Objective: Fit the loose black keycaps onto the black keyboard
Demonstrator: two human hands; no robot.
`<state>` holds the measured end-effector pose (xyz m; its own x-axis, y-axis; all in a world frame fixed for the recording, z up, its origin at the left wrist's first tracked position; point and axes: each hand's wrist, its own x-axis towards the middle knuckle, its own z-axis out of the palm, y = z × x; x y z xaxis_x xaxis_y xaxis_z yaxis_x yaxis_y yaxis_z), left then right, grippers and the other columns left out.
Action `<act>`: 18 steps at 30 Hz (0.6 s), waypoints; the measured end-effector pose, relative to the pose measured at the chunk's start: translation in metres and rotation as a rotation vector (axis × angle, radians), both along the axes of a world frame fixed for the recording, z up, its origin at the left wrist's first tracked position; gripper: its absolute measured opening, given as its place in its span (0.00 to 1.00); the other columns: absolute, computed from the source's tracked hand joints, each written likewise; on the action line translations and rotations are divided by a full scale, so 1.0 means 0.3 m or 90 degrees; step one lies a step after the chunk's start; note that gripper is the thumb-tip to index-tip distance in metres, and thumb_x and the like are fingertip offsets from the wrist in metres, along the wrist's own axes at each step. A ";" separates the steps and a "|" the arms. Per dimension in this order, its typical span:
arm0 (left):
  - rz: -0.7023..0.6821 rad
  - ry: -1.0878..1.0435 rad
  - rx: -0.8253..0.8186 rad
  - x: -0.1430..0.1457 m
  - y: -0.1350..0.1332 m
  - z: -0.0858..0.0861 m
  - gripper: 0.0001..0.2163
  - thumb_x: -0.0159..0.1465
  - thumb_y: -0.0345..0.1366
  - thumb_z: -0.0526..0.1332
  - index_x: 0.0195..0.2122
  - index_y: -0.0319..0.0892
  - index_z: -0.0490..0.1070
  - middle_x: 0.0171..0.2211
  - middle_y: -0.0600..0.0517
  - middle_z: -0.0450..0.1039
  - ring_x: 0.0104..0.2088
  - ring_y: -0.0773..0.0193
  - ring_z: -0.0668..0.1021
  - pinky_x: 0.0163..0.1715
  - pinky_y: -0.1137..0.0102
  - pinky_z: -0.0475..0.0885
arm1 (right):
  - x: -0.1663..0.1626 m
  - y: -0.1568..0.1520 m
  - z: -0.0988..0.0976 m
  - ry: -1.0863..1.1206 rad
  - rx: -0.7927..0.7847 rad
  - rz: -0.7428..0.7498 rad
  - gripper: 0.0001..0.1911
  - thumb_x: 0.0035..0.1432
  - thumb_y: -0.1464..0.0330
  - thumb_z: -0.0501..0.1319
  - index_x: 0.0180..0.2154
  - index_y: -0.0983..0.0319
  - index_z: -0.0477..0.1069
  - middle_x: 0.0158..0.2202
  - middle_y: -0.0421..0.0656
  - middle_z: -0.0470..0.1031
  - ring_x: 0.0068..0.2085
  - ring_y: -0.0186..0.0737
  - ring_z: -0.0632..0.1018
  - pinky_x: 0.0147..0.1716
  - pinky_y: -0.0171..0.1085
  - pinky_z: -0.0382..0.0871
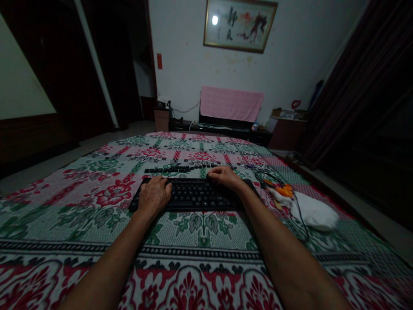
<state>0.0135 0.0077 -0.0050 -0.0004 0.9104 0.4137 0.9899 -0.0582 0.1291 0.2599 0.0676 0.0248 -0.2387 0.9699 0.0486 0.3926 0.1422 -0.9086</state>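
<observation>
A black keyboard lies crosswise on the patterned bedspread. My left hand rests over its left end, fingers reaching to the far edge and thumb on the keys, gripping it. Above the far edge, right of the middle, my right hand is closed in a pinch. A small black keycap shows at those fingertips. Just beyond the keyboard, several loose black keycaps lie in a rough row on the cloth. The right end of the keyboard is partly covered by my right hand and forearm.
Right of the keyboard lie a white bag-like bundle, an orange item and a dark cable. The floral bedspread spreads under everything. By the far wall, a pink cloth covers a screen.
</observation>
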 end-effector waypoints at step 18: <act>-0.007 0.007 0.007 0.000 -0.003 0.003 0.16 0.60 0.40 0.46 0.41 0.42 0.70 0.46 0.46 0.69 0.48 0.58 0.69 0.45 0.64 0.63 | 0.002 0.026 -0.032 -0.060 0.096 0.057 0.11 0.45 0.65 0.56 0.28 0.66 0.70 0.21 0.37 0.67 0.22 0.28 0.65 0.24 0.29 0.59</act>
<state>0.0134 0.0069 -0.0040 0.0142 0.9059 0.4233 0.9906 -0.0704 0.1174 0.2605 0.0752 0.0153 -0.3345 0.9278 0.1653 0.4549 0.3126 -0.8338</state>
